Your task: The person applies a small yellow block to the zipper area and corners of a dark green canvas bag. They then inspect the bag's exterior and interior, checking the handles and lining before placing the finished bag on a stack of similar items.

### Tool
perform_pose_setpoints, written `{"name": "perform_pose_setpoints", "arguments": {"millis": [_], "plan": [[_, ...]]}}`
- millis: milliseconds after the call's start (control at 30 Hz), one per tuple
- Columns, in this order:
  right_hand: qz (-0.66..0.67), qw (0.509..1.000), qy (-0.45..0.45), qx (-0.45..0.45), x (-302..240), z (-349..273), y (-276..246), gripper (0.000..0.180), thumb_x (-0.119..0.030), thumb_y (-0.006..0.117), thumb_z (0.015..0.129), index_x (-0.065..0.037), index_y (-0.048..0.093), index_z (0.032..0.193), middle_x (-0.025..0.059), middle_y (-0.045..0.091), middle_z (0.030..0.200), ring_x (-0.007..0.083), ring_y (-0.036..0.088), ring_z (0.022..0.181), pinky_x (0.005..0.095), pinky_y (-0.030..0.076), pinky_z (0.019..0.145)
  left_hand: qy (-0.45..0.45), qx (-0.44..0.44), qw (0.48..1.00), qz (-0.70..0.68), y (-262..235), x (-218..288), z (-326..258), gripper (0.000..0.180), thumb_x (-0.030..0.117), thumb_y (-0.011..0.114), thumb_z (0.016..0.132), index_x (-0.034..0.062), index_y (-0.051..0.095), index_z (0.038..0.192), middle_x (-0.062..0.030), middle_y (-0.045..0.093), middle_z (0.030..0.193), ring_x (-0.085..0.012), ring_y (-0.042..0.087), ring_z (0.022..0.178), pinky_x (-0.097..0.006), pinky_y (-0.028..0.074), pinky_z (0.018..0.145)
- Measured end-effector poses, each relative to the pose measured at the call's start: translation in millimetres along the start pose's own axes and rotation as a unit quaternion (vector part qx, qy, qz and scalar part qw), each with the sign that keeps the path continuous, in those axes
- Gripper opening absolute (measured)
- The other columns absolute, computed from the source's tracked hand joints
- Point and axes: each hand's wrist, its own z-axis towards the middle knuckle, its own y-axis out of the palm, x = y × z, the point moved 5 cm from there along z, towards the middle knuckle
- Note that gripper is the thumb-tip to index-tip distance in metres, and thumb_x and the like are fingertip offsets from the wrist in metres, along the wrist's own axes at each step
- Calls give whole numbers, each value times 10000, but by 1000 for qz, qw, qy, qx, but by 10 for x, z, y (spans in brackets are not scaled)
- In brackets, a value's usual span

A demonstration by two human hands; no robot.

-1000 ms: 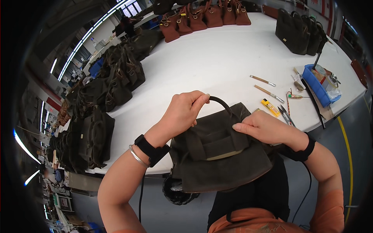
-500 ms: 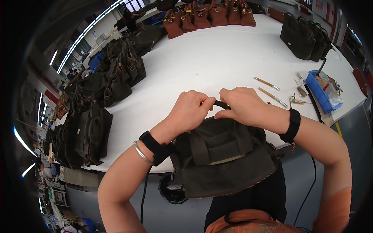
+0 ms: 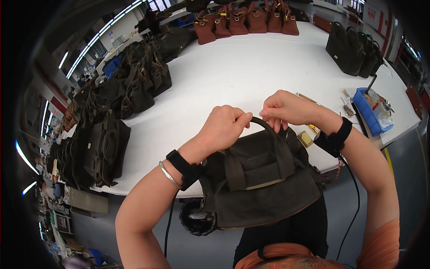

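Note:
A dark olive handbag (image 3: 260,197) rests at the table's near edge against my body, its zipped edge toward me. Its rounded top handle (image 3: 264,123) arches upward. My left hand (image 3: 224,127) is closed around the left part of that handle, thumb and fingers pinched on it. Just right of the arch is my right hand (image 3: 291,107), thumb and index finger pinched together and the other fingers curled down beside the handle. Whatever is between those fingertips, if anything, is too small to make out.
On the white table (image 3: 215,80), a blue bin (image 3: 369,112) of tools stands at right, near a brush (image 3: 347,96) and a yellowish block (image 3: 305,139). Dark bags (image 3: 143,80) line the left side, more dark bags (image 3: 345,49) the far right, brown bags (image 3: 246,22) the back.
My right hand has come off the handle's top and shifted slightly up and right, its fingers now turned down. More of the handle shows. The yellowish block has come into sight.

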Motion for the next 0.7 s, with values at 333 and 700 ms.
{"name": "perform_pose_setpoints", "arguments": {"millis": [333, 700], "plan": [[-180, 961, -153, 146, -167, -109, 221, 183, -185, 686, 883, -2, 679, 885, 161, 679, 736, 322, 662, 673, 401, 520, 674, -17, 3, 1000, 15, -10, -4, -8, 405, 341, 573, 976, 10, 749, 821, -4, 389, 478, -97, 362, 495, -317, 317, 491], [-30, 990, -22, 137, 224, -266, -128, 286, -223, 571, 976, 24, 664, 867, 108, 645, 660, 151, 639, 585, 292, 512, 564, -144, -115, 972, -145, 189, -354, 33, 377, 349, 526, 1017, 32, 729, 1017, 48, 431, 497, -71, 420, 417, -233, 372, 452]]}}
